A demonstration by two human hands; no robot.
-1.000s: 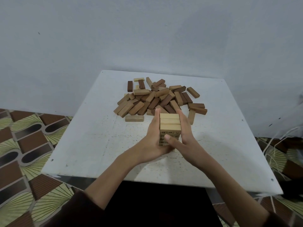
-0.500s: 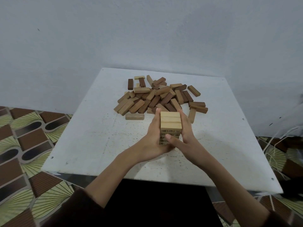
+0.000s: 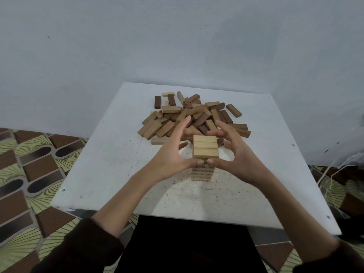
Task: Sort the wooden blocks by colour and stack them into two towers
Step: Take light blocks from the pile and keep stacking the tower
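1. The light tower (image 3: 205,148) stands on the surface (image 3: 110,174) between the spread fingers (image 3: 185,125) of both hands, with the thumb tips at its front face.
2. The left hand (image 3: 173,154) and right hand (image 3: 236,156) are wide open and grip nothing.
3. The step in hand looks like steadying the tower. The next move probably calls for another light block from the mixed pile (image 3: 197,115) just beyond the fingertips.

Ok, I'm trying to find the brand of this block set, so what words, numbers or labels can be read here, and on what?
Light-wood tower: dark printed marks on the side faces of its lower blocks, too blurred and small to read.
Loose block pile: no print can be made out.
Nothing else in view shows readable text, so no brand can be read.
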